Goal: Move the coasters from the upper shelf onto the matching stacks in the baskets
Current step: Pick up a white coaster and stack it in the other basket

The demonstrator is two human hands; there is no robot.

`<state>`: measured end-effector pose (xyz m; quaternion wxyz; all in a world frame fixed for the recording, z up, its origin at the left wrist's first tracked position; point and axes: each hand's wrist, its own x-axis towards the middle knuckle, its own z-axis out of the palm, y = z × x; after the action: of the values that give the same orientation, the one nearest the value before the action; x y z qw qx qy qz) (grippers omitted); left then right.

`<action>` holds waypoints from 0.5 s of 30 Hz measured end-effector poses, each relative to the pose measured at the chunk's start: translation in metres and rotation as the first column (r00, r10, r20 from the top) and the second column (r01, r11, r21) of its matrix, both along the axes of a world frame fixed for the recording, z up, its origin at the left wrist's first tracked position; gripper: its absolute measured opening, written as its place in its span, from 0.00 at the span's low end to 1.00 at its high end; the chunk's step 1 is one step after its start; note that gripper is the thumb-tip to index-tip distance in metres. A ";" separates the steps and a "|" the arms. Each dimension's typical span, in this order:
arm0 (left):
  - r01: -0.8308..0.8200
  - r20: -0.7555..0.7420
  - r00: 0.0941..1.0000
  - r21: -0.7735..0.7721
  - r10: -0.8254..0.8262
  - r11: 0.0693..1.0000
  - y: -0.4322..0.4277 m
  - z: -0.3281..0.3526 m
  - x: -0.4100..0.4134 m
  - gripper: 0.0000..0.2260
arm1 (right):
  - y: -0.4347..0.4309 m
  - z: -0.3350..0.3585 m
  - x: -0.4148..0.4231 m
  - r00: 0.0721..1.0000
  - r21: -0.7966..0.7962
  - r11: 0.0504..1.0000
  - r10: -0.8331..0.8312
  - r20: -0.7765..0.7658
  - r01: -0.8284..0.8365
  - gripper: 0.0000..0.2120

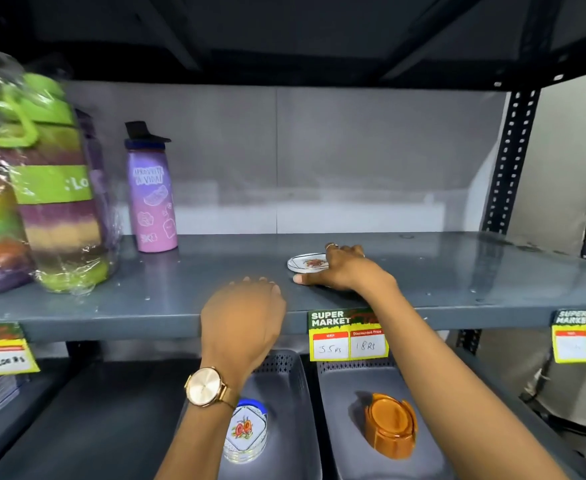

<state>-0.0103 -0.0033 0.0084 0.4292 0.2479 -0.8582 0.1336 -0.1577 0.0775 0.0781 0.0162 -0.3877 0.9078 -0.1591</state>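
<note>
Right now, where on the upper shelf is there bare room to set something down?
The grey metal upper shelf is bare from the right hand, on the white floral coaster, out to the black perforated upright. A smaller bare patch lies between the pink water bottle and the coaster. The left end is crowded with wrapped multicoloured jugs.

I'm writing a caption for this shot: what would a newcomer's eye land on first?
Probably the right hand reaching onto the upper shelf, its fingers over a white floral coaster. Next, the orange coaster stack in the right basket below, and the rainbow jug at far left.
</note>
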 end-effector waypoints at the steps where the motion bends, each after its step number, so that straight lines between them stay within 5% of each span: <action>1: -0.003 0.009 1.000 0.002 0.003 1.000 0.001 0.001 0.000 0.19 | -0.001 -0.001 -0.002 1.000 -0.010 1.000 -0.004 -0.018 0.004 0.43; 11: 0.097 0.158 0.983 -0.020 -0.092 0.995 -0.014 0.008 0.012 0.21 | -0.010 0.005 -0.006 0.997 -0.092 0.995 -0.023 0.075 0.030 0.49; 15: 0.022 0.134 0.991 0.008 -0.023 1.000 -0.022 0.003 0.013 0.30 | -0.012 0.004 -0.011 0.995 -0.142 0.990 0.006 0.099 0.008 0.45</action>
<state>0.0024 -0.0257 0.0110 0.3712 0.2301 -0.8882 0.1425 -0.1688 0.0650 0.0819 0.0334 -0.3791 0.8924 -0.2426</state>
